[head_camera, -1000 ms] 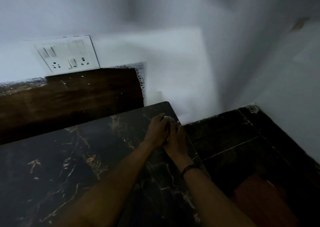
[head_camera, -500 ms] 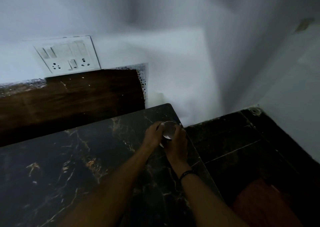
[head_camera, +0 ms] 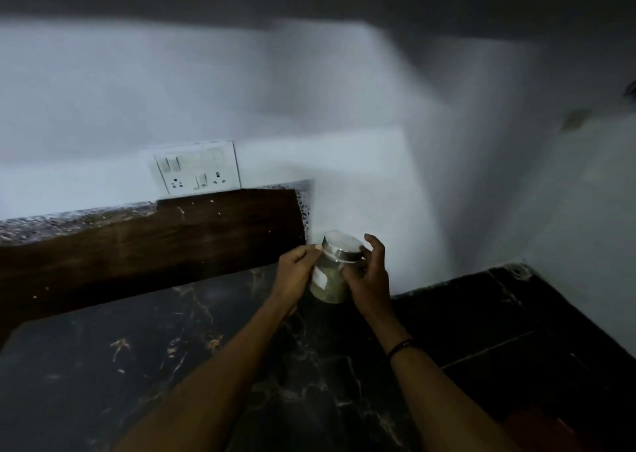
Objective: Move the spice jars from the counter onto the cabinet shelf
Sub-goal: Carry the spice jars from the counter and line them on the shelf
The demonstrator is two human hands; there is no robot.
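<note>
Over the dark marble counter [head_camera: 213,376] I see both forearms reaching forward, a black band [head_camera: 400,347] on the right wrist. Between them I hold one spice jar [head_camera: 332,274] clear of the stone: left hand [head_camera: 296,276] curled against its side, right hand [head_camera: 368,279] gripping below the metal lid [head_camera: 342,246]. Behind stand a wooden backsplash [head_camera: 155,241], a switch plate [head_camera: 197,167] and the white wall [head_camera: 344,107].

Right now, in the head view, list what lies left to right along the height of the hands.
wooden backsplash panel → left hand → spice jar → right hand → white wall
</note>
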